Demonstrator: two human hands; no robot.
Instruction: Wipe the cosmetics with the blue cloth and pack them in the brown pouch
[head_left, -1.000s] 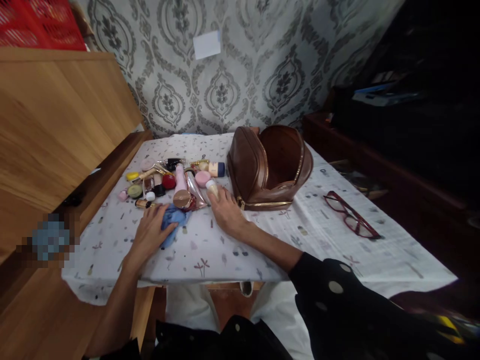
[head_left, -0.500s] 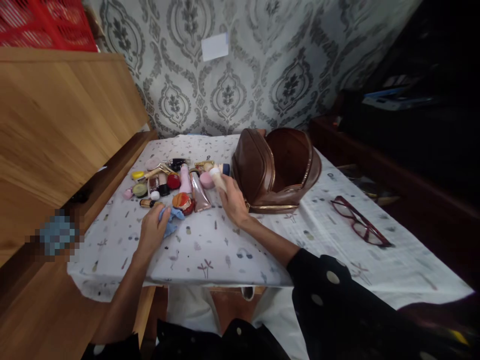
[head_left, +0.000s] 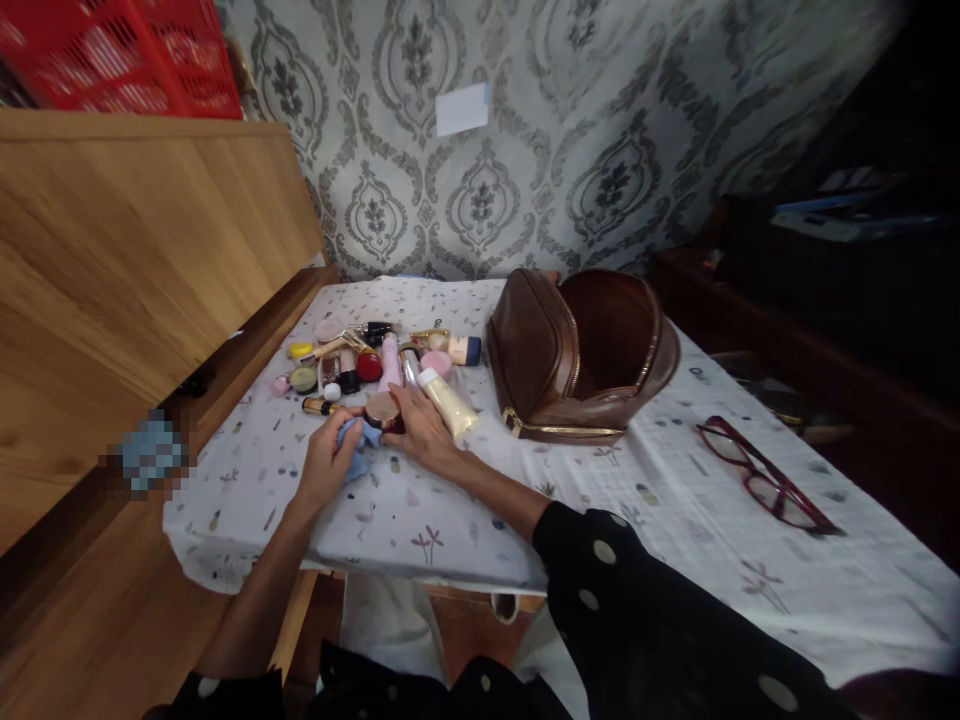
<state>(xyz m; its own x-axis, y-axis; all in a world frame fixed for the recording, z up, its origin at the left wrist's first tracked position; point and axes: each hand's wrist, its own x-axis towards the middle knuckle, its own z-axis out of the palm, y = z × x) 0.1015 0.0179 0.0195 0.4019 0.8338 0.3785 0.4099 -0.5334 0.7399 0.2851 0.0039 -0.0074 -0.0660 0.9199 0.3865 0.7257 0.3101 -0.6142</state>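
Note:
My left hand [head_left: 328, 459] is closed on a crumpled blue cloth [head_left: 360, 452]. My right hand [head_left: 424, 432] grips a round compact [head_left: 383, 409], fingers at its far and right sides, close to the cloth. Against the back of that hand lies a cream tube [head_left: 450, 402] with a white cap. Behind the hands is a cluster of cosmetics: a pink bottle [head_left: 390, 362], a red round case [head_left: 368, 365], a pink round jar [head_left: 436, 364] and a blue-capped tube [head_left: 465, 350]. A small gold-and-black tube [head_left: 319, 406] lies beside my left hand.
A brown leather bag [head_left: 532, 350] stands unzipped right of the cosmetics. Red-framed glasses [head_left: 765, 480] lie farther right on the patterned tablecloth [head_left: 600, 540]. A wooden panel [head_left: 150, 240] borders the left side, with a red crate [head_left: 150, 60] above. The patterned wall [head_left: 525, 180] rises behind.
My right hand has let go of the cream tube, which now lies on the table, and has moved left to grip the round compact. The view has shifted slightly left.

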